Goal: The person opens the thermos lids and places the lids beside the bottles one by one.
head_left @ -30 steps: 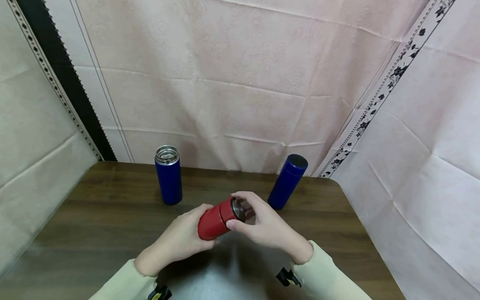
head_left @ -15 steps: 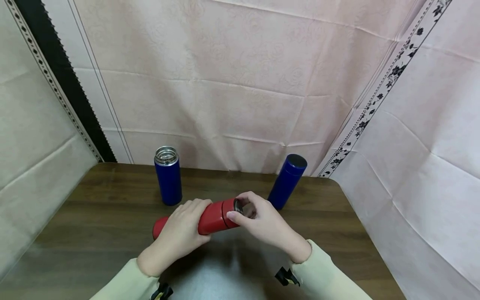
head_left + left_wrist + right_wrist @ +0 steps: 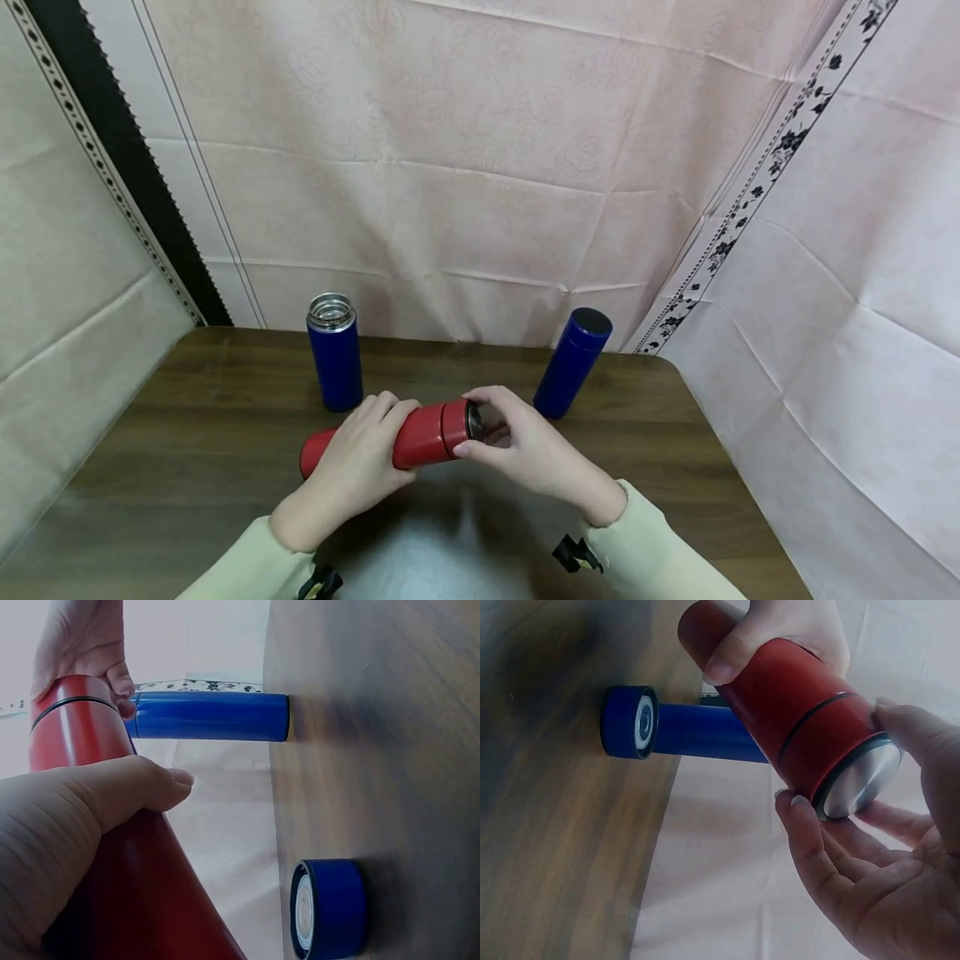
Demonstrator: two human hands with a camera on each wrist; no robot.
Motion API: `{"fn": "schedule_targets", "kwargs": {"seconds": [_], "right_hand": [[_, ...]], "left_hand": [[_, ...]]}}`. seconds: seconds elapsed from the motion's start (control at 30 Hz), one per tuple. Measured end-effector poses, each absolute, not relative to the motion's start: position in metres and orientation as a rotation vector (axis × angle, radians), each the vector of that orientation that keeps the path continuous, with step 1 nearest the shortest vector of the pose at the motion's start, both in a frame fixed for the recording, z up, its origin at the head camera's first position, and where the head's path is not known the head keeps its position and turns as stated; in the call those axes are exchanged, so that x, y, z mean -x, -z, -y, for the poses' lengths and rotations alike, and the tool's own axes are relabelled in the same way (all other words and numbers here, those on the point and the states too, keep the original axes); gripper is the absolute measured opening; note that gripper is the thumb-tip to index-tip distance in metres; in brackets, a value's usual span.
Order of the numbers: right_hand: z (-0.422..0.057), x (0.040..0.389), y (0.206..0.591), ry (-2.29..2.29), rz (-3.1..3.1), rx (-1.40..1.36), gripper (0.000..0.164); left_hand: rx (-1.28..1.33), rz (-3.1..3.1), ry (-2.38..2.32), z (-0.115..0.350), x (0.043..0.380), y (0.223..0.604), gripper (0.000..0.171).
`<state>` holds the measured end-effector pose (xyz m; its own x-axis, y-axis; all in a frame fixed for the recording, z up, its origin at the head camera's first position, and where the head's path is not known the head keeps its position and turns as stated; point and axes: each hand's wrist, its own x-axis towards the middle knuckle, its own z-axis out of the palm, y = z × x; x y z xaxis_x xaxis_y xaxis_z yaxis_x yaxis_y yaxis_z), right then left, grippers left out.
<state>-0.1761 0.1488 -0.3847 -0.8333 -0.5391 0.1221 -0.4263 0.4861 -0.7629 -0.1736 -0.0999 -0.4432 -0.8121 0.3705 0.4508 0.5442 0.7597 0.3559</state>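
A red thermos flask [image 3: 422,437] is held nearly level above the table, its base sticking out to the left. My left hand [image 3: 354,465] grips the body, thumb wrapped along it in the left wrist view. At the other end my right hand [image 3: 536,454] pinches the rim of the red cap [image 3: 832,739] between thumb and fingers; the cap's top is a silver disc. A dark seam separates cap from body. Behind, on the left, stands a blue thermos flask [image 3: 335,362] without its cap, its metal neck showing. A capped blue thermos flask [image 3: 572,364] stands to the right.
A loose blue cap [image 3: 334,909] lies upside down on the wooden table [image 3: 187,433]; the hands hide it in the head view. Pale cloth [image 3: 450,167] hangs behind the table and along both sides.
The red flask has swung from pointing up and toward the head camera to nearly level, bringing its base into view on the left. Over the last half second both hands barely shift.
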Motion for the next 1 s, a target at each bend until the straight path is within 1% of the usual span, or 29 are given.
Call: {"fn": "schedule_targets", "kwargs": {"seconds": [0.17, 0.37, 0.43, 0.5, 0.6, 0.73, 0.83, 1.0], "right_hand": [[-0.150, 0.175, 0.386, 1.239, -2.591, 0.962, 0.058], [-0.147, 0.175, 0.388, 1.193, -2.642, 1.231, 0.060], [-0.145, 0.175, 0.390, 1.218, -2.671, 1.244, 0.061], [-0.142, 0.175, 0.391, 1.250, -2.716, 1.164, 0.063], [-0.137, 0.173, 0.392, 1.321, -2.734, 0.907, 0.067], [-0.133, 0.174, 0.393, 1.335, -2.721, 0.625, 0.065], [-0.132, 0.174, 0.393, 1.310, -2.724, 0.564, 0.063], [-0.132, 0.173, 0.396, 1.297, -2.705, 0.571, 0.059]], "left_hand": [[0.686, 2.654, 0.761, 0.100, 0.173, 0.444, 0.077], [0.660, 2.719, 0.940, 0.102, 0.173, 0.445, 0.073], [0.646, 2.724, 0.976, 0.101, 0.173, 0.445, 0.073], [0.632, 2.719, 0.968, 0.099, 0.173, 0.445, 0.073], [0.616, 2.682, 0.846, 0.098, 0.173, 0.444, 0.078], [0.623, 2.594, 0.647, 0.099, 0.172, 0.443, 0.083], [0.640, 2.550, 0.582, 0.100, 0.172, 0.443, 0.082], [0.666, 2.529, 0.571, 0.100, 0.172, 0.445, 0.081]]}}
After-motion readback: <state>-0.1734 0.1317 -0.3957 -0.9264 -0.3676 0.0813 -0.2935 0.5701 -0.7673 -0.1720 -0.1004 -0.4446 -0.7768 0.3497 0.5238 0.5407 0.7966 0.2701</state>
